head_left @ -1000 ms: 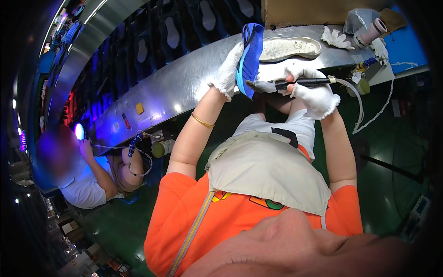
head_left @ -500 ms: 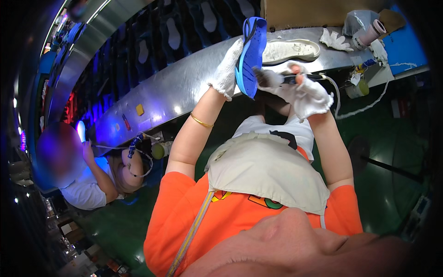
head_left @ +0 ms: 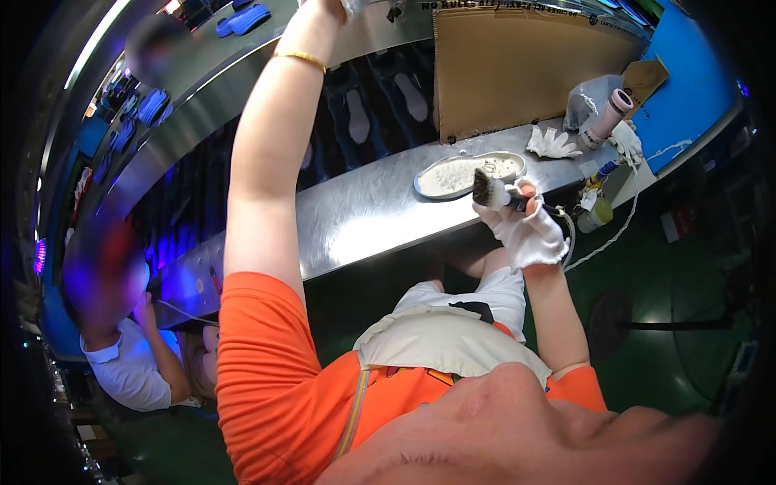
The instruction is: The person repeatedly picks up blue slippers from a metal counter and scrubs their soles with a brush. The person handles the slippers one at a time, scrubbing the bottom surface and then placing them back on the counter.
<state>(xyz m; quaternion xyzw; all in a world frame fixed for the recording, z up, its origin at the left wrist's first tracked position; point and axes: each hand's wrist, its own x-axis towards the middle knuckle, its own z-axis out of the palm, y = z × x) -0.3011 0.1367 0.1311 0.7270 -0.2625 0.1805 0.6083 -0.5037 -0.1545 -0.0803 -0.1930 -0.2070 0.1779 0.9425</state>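
Observation:
My right hand [head_left: 525, 230], in a white glove with bare fingertips showing, is closed around a brush [head_left: 488, 191] with dark bristles and a pale ferrule. A thin white tube runs from near the brush handle. The brush head is close to a white shoe sole [head_left: 461, 175] with a bluish rim, lying on the metal ledge. My left arm stretches far forward over the ledge. Only a little of my gloved left hand [head_left: 351, 8] shows at the upper edge; its fingers and anything in them are out of sight.
Dark racks with sole shapes [head_left: 356, 117] lie beyond the ledge [head_left: 347, 222]. A cardboard sheet [head_left: 525, 77], white glove [head_left: 553, 143] and pink bottle [head_left: 608, 117] are at right. Blue shoe parts [head_left: 152, 107] sit far left. A co-worker in white [head_left: 129, 368] sits at left.
My left hand has gone forward and up with the blue shoe part, which is no longer visible. My right hand, still holding the brush, has drawn away from where that part was.

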